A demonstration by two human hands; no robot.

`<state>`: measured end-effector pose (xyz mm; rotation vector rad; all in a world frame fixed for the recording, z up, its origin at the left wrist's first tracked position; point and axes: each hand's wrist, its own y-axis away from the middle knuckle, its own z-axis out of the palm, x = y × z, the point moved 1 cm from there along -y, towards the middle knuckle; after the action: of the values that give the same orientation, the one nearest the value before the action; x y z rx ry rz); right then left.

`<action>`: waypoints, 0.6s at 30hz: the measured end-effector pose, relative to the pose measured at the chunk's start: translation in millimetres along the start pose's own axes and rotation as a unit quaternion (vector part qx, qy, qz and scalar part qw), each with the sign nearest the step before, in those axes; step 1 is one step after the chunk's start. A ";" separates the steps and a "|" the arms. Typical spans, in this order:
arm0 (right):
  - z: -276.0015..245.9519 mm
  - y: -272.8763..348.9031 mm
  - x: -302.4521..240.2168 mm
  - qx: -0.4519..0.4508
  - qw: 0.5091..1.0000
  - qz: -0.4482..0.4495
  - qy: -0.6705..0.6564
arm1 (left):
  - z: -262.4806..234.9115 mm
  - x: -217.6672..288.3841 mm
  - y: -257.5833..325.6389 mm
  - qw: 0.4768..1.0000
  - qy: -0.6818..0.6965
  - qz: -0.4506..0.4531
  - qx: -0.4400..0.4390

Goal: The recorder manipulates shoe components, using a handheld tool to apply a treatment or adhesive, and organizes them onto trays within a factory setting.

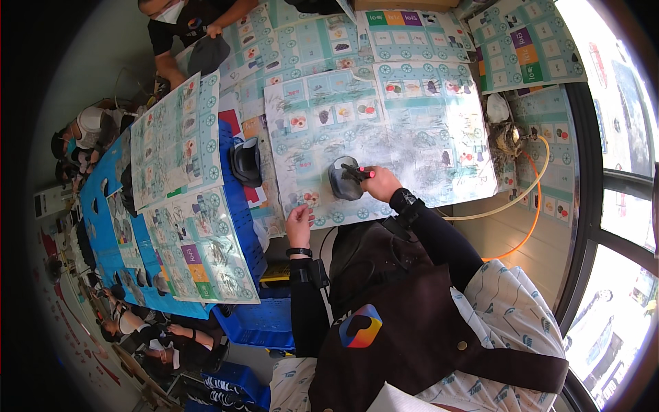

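My right hand (382,185) is closed around a small black tool with pinkish-red ends (359,173). The tool is over a grey, rounded, palm-sized piece (345,187), which lies on the smudged printed sheet (419,158) covering the table. Exactly what kind of tool it is, the view does not show. To the left, at the near edge of the sheet, my left hand (299,225) is raised with its fingers loosely bent and apart. Nothing shows in it, and it is apart from the grey piece.
A dark, curved moulded piece (246,163) sits left of the sheet, by a blue crate wall (237,206). Yellow (547,154) and orange hoses (537,199) hang at the right. A blue bin (257,323) stands lower left. Across the table, a co-worker (185,31) handles a dark piece.
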<state>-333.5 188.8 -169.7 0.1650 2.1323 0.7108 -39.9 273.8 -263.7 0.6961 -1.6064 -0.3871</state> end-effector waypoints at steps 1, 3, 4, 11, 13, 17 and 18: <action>-0.4 0.2 -0.5 0.002 1.000 0.000 -0.003 | 0.0 -0.5 -0.2 1.000 0.000 0.000 0.000; -0.7 0.5 -1.6 0.008 1.000 0.000 -0.004 | -0.1 -1.6 -0.5 1.000 0.002 0.000 0.000; -0.3 0.5 -2.0 0.013 1.000 -0.001 -0.005 | -1.3 -3.9 -1.3 1.000 0.002 0.001 0.001; 1.3 0.9 -3.0 0.013 1.000 0.001 0.001 | -4.7 -11.7 -4.1 1.000 0.003 0.000 0.002; 2.6 1.5 -2.7 0.021 1.000 -0.002 -0.002 | -5.2 -12.8 -4.3 1.000 0.003 0.002 0.001; 4.0 -0.1 -1.9 0.016 1.000 -0.002 0.011 | -5.4 -13.7 -4.6 1.000 0.009 0.002 -0.002; 4.5 0.2 -2.0 0.017 1.000 -0.002 0.012 | -5.6 -14.3 -4.6 1.000 0.010 0.002 -0.003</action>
<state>-328.8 190.2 -170.3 0.1707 2.1668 0.6775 -32.9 280.2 -276.7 0.6901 -1.5865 -0.3817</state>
